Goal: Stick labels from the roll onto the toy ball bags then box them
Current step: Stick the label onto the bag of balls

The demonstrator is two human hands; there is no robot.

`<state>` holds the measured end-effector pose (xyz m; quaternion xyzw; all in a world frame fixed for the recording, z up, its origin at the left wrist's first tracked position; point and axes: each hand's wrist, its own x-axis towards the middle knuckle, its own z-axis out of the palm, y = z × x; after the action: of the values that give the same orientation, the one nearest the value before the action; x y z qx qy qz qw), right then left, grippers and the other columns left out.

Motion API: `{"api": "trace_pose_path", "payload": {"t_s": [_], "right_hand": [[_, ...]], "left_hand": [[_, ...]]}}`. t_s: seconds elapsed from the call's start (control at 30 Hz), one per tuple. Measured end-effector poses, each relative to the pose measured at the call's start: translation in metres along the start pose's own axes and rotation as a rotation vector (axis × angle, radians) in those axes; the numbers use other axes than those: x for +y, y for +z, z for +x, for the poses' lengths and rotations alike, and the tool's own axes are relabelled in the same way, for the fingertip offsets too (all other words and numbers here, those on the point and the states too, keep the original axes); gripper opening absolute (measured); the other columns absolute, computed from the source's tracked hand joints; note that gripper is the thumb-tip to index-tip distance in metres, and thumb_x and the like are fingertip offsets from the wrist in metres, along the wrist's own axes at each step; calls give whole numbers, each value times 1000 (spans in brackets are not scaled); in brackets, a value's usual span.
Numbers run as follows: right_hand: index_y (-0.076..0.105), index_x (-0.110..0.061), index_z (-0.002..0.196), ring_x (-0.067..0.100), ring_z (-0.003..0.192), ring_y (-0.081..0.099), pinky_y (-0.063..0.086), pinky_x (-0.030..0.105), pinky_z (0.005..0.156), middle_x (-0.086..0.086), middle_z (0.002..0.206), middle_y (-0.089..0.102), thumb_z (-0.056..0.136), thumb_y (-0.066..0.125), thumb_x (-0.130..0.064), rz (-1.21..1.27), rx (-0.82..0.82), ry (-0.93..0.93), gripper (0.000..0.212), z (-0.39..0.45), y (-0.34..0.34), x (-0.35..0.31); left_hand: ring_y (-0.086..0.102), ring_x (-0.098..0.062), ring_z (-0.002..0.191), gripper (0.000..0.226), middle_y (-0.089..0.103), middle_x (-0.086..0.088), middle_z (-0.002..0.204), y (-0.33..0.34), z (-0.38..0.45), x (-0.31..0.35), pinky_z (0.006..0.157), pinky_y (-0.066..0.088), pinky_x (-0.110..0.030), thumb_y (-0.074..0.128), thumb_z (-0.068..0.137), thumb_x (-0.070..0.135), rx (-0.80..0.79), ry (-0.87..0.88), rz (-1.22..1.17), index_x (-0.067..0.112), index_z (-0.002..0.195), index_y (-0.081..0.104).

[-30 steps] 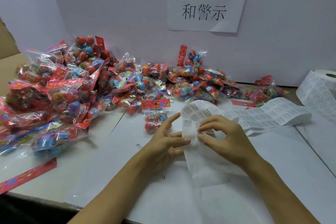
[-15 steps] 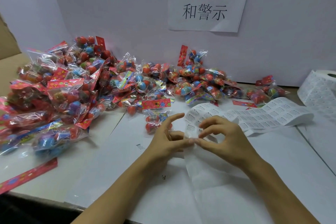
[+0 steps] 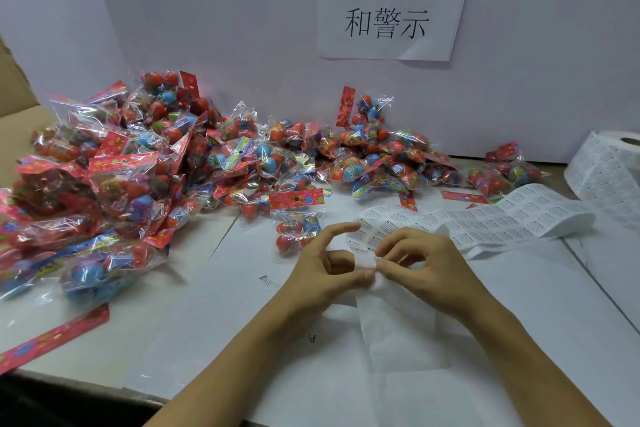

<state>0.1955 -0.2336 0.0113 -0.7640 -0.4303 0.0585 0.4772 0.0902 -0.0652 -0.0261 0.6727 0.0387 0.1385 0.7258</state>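
Label strip (image 3: 460, 222) trails left from the roll (image 3: 609, 166) to both hands: left hand (image 3: 329, 274) pinches the backing edge, right hand (image 3: 426, 267) fingertips pinch a label, likely peeling it for the nearest ball bag (image 3: 294, 229), just left of the strip.

Two hands (image 3: 325, 267) — one label roll (image 3: 609, 166) — one sign (image 3: 391, 3)

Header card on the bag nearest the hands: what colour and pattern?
Red header card with small yellow and blue flower prints, in the head view.
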Motion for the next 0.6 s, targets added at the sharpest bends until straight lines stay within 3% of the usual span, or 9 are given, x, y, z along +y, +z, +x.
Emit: {"api": "trace_pose_path", "payload": {"t_s": [0.2,0.3,0.43,0.6], "right_hand": [[77,-11,67,10,77,69,52,16,65,-3,84,72,80,79,3,20,11,-8,19,0,1,0],[76,-11,66,12,78,69,55,21,63,-5,82,72,79,79,3,2,29,-35,19,-1,1,1],[76,-12,66,12,81,68,48,18,58,-6,81,72,79,79,2,-21,40,-51,19,-1,2,2],[75,-11,66,12,82,68,50,25,58,-5,82,73,81,79,-1,-16,72,-52,18,0,0,4]], "left_hand": [[74,-35,92,68,77,-18,91,2,-1,3,89,60,-47,84,74,9,34,5,24,32,132,57],[75,-30,91,66,78,-15,91,3,-1,5,88,60,-45,83,74,8,37,10,39,32,131,57],[74,-32,92,65,77,-20,95,3,-1,5,89,60,-44,81,78,-1,39,13,39,29,131,57],[73,-25,87,65,77,-14,90,2,-1,7,82,60,-38,79,76,4,47,9,23,27,132,57]]}}
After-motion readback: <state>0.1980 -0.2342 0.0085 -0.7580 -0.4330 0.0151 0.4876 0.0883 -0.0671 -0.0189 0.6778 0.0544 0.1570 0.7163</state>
